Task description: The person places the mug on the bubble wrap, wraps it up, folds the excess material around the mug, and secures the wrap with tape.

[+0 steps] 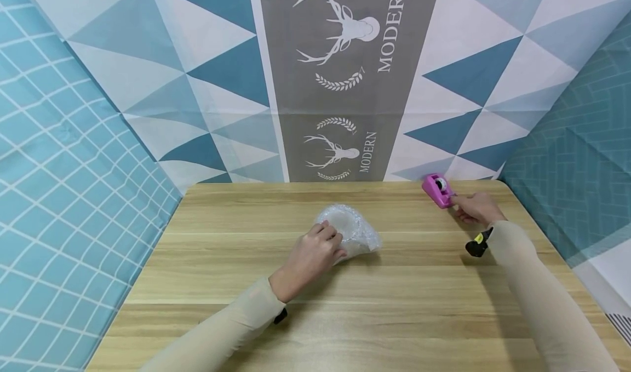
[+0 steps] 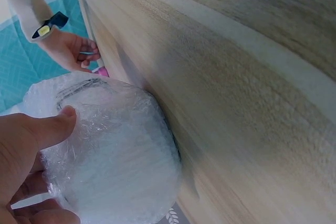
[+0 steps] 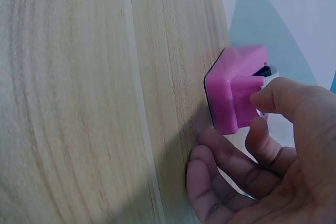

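Note:
My left hand grips the near left side of a rounded bundle of clear bubble wrap on the table. In the left wrist view the thumb presses on the wrap, with the other fingers curled at its edge; what is inside cannot be made out. At the back right, a pink tape dispenser stands close to the table's far edge, a roll of tape in it. My right hand is at its front end. Thumb and forefinger pinch at the tape end by the dispenser; the tape itself barely shows.
The wooden table carries both things. A patterned cloth backdrop rises behind its far edge, with blue cloth at the left and teal cloth at the right. A black strap sits on the right wrist.

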Available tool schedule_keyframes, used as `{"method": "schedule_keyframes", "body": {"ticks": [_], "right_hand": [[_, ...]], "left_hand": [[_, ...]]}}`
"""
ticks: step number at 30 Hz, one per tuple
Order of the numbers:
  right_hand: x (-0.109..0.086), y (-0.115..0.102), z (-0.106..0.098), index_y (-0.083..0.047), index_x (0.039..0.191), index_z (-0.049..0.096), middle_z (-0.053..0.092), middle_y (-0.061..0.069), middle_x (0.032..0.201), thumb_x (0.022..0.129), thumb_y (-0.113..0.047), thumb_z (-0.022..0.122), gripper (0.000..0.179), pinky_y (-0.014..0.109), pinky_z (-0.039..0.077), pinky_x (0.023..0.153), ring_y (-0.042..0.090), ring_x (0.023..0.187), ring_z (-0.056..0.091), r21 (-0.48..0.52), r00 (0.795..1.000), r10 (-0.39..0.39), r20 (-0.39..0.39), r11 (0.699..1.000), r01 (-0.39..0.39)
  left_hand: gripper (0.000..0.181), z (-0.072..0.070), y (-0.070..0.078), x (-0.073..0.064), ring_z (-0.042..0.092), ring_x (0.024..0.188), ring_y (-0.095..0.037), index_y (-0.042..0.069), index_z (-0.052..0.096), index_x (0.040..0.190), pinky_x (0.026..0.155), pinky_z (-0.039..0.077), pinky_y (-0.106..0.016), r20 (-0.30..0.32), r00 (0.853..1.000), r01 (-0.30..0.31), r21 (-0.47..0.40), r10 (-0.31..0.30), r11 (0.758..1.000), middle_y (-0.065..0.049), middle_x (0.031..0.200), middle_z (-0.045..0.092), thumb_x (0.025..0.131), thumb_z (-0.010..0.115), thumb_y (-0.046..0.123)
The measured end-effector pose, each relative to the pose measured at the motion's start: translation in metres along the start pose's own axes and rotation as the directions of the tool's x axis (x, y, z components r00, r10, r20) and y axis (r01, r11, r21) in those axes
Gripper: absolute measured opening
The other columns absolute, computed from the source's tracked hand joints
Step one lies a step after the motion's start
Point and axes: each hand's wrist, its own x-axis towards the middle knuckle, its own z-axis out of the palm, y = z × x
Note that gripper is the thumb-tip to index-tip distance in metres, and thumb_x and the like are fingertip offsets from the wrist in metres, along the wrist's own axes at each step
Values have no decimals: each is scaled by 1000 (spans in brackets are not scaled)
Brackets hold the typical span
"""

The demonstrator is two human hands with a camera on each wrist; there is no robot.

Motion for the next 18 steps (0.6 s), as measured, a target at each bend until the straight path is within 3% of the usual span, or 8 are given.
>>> {"method": "schedule_keyframes", "body": {"ticks": [12,18], "right_hand": [[3,2,3,12,121,59,70,3,83,102,-41,57,56,26,59,67,14,75,64,-7,1000,-24,-16,1000,24],[3,1,3,11,114,60,69,4,81,102,-37,55,49,27,59,65,14,73,64,-34,999,-43,-11,999,42]], "left_hand": [[33,0,0,0,71,94,-21,11,76,91,80,63,-29,-8,1000,1,-3,-1,1000,-2,93,73,80,87,40],[31,-1,0,1,70,90,-21,10,77,91,77,63,-28,-7,1000,2,-13,-2,1000,-1,91,73,81,87,38]]}}
